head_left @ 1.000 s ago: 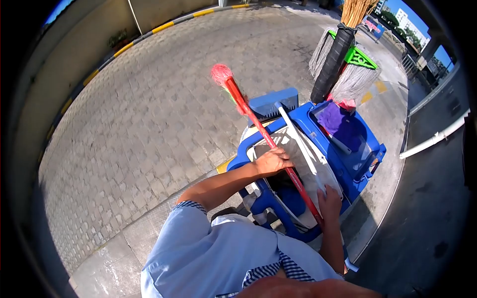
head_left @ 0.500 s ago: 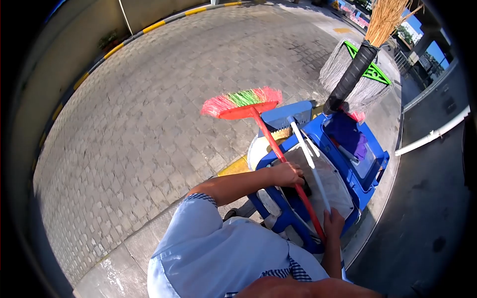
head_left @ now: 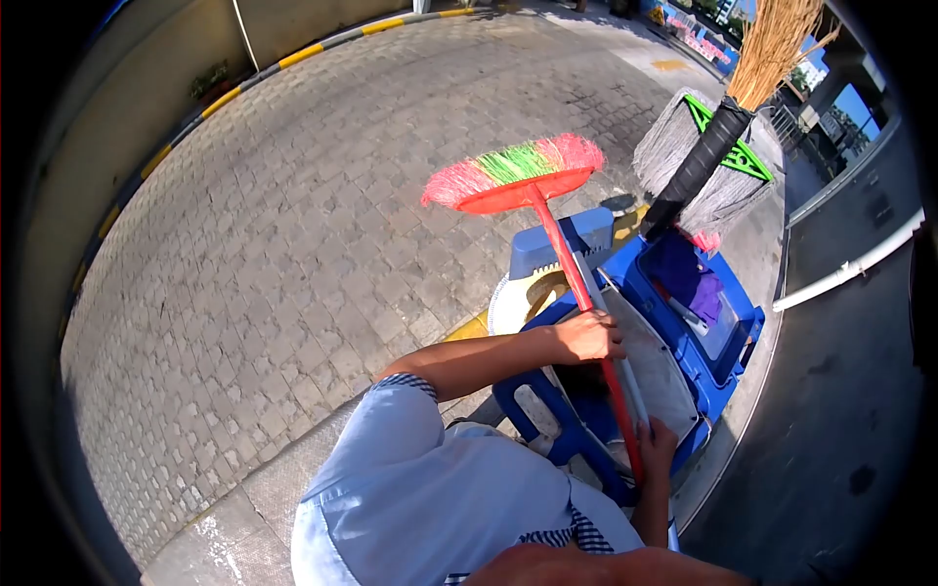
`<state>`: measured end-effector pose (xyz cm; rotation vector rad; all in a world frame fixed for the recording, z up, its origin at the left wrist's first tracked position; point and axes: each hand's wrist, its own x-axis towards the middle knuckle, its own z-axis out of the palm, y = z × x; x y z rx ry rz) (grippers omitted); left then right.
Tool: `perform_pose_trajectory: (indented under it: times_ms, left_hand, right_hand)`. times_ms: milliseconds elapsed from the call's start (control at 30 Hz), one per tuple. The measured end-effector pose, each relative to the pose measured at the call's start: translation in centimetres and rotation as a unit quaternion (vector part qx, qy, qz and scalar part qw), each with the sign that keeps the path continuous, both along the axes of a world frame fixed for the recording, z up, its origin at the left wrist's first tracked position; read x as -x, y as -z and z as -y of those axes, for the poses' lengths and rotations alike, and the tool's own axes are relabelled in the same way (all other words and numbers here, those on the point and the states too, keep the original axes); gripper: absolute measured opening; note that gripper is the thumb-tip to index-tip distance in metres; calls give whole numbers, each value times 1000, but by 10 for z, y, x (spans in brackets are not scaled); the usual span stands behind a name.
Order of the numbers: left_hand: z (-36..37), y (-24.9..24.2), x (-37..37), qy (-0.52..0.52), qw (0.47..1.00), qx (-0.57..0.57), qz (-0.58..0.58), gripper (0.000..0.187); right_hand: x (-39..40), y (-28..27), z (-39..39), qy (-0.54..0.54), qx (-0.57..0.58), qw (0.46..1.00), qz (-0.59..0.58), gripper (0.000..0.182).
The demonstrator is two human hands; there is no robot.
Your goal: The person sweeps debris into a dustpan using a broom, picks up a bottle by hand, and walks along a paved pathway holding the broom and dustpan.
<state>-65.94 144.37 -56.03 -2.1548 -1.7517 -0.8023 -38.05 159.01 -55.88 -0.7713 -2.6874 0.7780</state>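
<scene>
My left hand is closed round the red handle of a broom with red and green bristles, its head raised over the pavement. Lower down, my right hand wraps round the bottom of the handles. A pale pole runs beside the red handle and also passes into my right hand. Beyond my left hand is a blue dustpan. Both hands are above a blue cart with a grey, open top.
A straw broom with a black-wrapped handle and a grey mop with a green frame stand at the cart's far end. Purple cloth lies in a blue tray. Yellow-and-black kerb edges the paving.
The red broom has risen and shifted right, its head now higher. My left hand has moved slightly right and up. The pale pole now lies closer alongside the red handle.
</scene>
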Motion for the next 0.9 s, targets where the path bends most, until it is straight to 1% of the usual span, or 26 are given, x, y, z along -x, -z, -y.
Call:
perform_pose_trajectory:
  times_ms: [33,67,100,133,167,200,267,300,367,400,433,467,500,567,600,667,700,767,800,833,900]
  left_hand:
    - [-5,-3,1,-6,1000,7,1,14]
    - [-8,-6,1,-12,1000,13,2,21]
    - [-10,-14,1,-10,1000,13,2,21]
    - [-10,-24,0,-12,1000,-18,14,21]
    - [-12,-29,0,-13,998,-49,26,22]
    - [-17,-28,-1,-12,998,-49,25,22]
    - [-29,-19,-1,-51,995,-67,46,24]
    - [-33,-15,-3,-48,995,-67,46,24]
    - [-39,-9,-7,-123,990,-25,71,35]
    - [-44,-6,-10,-122,990,-24,71,35]
    - [-47,-5,-13,-166,981,-53,87,44]
    - [-51,-3,-16,-211,969,-82,102,53]
    - [-56,2,-20,-209,969,-80,103,53]
    - [-63,12,-24,-275,928,-49,244,59]
    - [-65,18,-25,-275,929,-49,244,59]
    - [-67,24,-27,-316,915,-66,241,78]
    - [-69,29,-29,-315,916,-65,241,78]
    - [-67,25,-36,-385,832,-159,366,90]
    - [-59,25,-45,-373,790,-117,472,100]
    - [-60,31,-44,-373,790,-117,472,100]
    - [-62,48,-39,-302,746,-222,550,106]
  right_hand:
    - [-1,1,-1,0,0,1000,1,24]
    - [-2,0,-1,14,40,999,-13,26]
    - [-1,-3,2,29,80,996,-27,28]
    - [-4,1,0,31,80,996,-26,28]
    - [-7,7,-5,39,113,992,-38,29]
    - [-10,10,-7,47,146,987,-51,30]
    - [-11,7,-5,53,166,982,-70,31]
    - [-12,4,-2,57,187,977,-88,32]
    - [-13,-1,6,43,191,977,-82,34]
    - [-12,-3,8,28,197,977,-77,37]
    - [-11,-8,10,29,198,977,-77,37]
    - [-9,-13,12,5,162,985,-56,40]
    - [-9,-15,14,-19,126,991,-36,43]
    - [-7,-13,18,-6,138,990,-43,43]
    - [-7,-11,19,7,147,988,-51,42]
    - [-11,0,18,21,144,989,-37,41]
    - [-12,3,18,34,141,989,-22,39]
    - [-9,-6,24,30,130,991,-11,37]
    - [-8,-11,27,25,118,993,0,34]
    - [-8,-14,28,25,119,993,0,34]
    - [-8,-16,29,18,114,993,2,32]
